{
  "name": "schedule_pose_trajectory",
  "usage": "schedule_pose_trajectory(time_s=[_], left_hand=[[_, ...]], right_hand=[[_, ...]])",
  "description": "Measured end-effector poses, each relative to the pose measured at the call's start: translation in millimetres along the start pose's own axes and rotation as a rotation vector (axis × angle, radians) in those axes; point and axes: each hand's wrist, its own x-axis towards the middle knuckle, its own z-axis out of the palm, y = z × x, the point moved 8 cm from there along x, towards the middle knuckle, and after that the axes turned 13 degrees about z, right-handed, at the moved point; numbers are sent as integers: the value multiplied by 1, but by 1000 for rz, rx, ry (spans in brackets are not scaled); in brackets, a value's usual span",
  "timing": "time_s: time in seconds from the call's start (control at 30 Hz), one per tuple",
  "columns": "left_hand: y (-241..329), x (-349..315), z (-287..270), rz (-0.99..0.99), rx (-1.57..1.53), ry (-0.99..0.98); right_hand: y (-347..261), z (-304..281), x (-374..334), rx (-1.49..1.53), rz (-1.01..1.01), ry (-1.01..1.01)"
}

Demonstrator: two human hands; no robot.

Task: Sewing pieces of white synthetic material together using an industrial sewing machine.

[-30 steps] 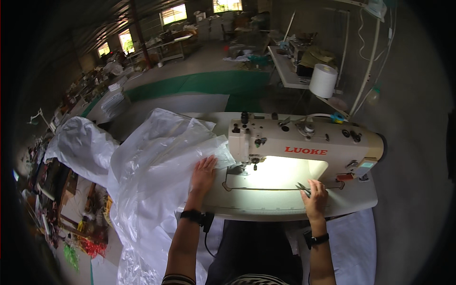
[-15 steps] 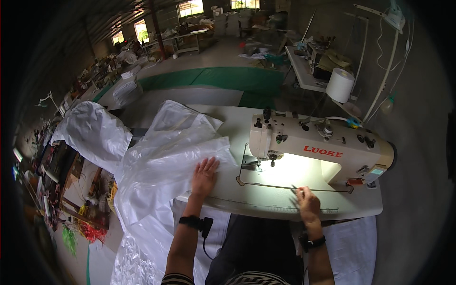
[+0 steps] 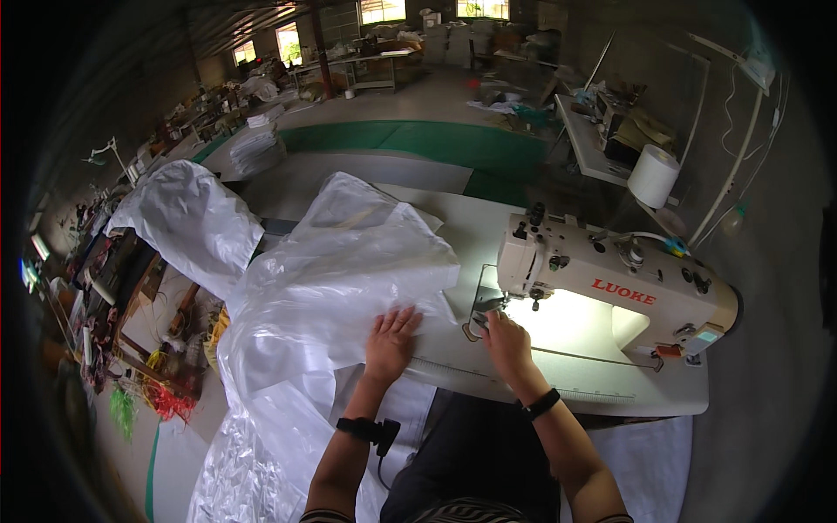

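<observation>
White, shiny plastic sheeting (image 3: 340,270) lies crumpled over the left part of the sewing table and hangs down in front. My left hand (image 3: 391,347) rests flat on its right edge, fingers stretched out. On the right stands a beige sewing machine (image 3: 610,279) with its lamp lit. My right hand (image 3: 508,347) is just in front of the needle area (image 3: 499,301), its fingers closed around a small dark pointed tool (image 3: 480,320). The tool's exact kind is too small to make out. The sheeting lies left of the needle, apart from it.
A white thread cone (image 3: 654,176) stands behind the machine. Left of the table is a rack (image 3: 148,322) with coloured strands and clutter. A green strip (image 3: 384,138) and a stack of white sheets (image 3: 258,152) lie beyond. A lamp arm (image 3: 741,139) rises at right.
My right hand has moved left and away from me with the small tool, from the table's front edge to beside the needle. My left hand stays on the sheeting. The view has shifted.
</observation>
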Motion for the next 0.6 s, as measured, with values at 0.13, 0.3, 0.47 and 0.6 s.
schedule_pose_trajectory(time_s=[0.13, 0.3, 0.47, 0.6], left_hand=[[4, -5, -5, 1, -3, 0], [6, -9, -11, 13, -47, 19], [7, -18, -20, -24, -259, 36], [29, -27, -39, 27, -527, 43]], right_hand=[[6, 18, 3, -33, 42, -89], [64, -21, -26, 189, 166, -69], [47, -78, -42, -94, -25, 92], [-28, -90, -38, 559, -149, -192]])
